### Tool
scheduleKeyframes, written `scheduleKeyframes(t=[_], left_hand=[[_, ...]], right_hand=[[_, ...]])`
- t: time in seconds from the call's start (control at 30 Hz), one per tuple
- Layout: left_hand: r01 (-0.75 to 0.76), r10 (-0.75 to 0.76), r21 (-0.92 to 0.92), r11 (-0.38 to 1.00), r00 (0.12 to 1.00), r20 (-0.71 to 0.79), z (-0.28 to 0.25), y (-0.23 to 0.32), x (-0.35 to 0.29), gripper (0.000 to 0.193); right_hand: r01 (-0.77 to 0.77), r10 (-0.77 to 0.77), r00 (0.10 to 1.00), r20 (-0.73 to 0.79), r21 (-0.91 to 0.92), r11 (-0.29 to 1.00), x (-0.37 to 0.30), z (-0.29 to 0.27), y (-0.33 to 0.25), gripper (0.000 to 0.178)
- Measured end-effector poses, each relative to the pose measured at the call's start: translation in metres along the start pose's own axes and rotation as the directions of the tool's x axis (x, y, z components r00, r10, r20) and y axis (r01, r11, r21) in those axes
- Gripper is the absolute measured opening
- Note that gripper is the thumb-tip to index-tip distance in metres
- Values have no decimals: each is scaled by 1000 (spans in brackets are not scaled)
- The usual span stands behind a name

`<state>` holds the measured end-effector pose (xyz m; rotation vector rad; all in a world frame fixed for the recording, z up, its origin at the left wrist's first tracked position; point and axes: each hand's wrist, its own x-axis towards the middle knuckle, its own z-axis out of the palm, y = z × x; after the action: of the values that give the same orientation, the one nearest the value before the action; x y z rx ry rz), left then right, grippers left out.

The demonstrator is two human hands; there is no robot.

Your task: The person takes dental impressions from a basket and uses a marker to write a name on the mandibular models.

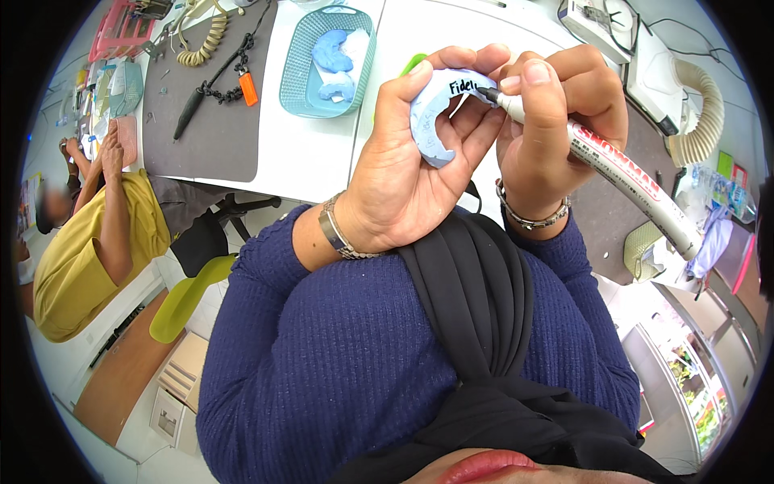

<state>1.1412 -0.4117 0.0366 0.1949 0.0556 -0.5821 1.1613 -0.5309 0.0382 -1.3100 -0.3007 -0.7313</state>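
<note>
A light blue, horseshoe-shaped dental cast (423, 121) is in my left hand (391, 181), its fingers and thumb closed around the curve. Black handwriting shows on the upper face of the cast. My right hand (556, 121) grips a thick white marker pen (633, 181) with red and black print, uncapped. The pen's black tip rests on or just at the cast, at the end of the writing. To the left, a teal basket (288, 93) holds blue casts (332, 52) of similar shape.
A grey mat (218, 145) at left bears a black handpiece (189, 111) and an orange tag (247, 89). On the right stand a beige ribbed hose (700, 113) and a mesh basket (642, 250). A person in yellow (105, 258) sits at far left beside a green chair (189, 298).
</note>
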Motion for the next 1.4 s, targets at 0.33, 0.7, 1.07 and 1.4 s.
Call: scheduleKeyframes(t=[0.33, 0.7, 1.07, 1.4], left_hand=[[-25, 29, 45, 999, 995, -97, 7, 0, 0, 32], [-2, 2, 10, 1000, 998, -61, 3, 0, -1, 31], [-97, 109, 60, 993, 962, -251, -21, 24, 8, 35], [35, 83, 974, -222, 996, -17, -109, 33, 39, 40]], right_hand=[[5, -8, 1000, 21, 162, 987, 2, -7, 1, 15], [0, -1, 1000, 13, 39, 999, -1, -4, 1, 16], [-200, 262, 948, -180, 300, 933, 3, -37, 14, 27], [-378, 427, 872, -239, 222, 898, -26, -84, 23, 32]])
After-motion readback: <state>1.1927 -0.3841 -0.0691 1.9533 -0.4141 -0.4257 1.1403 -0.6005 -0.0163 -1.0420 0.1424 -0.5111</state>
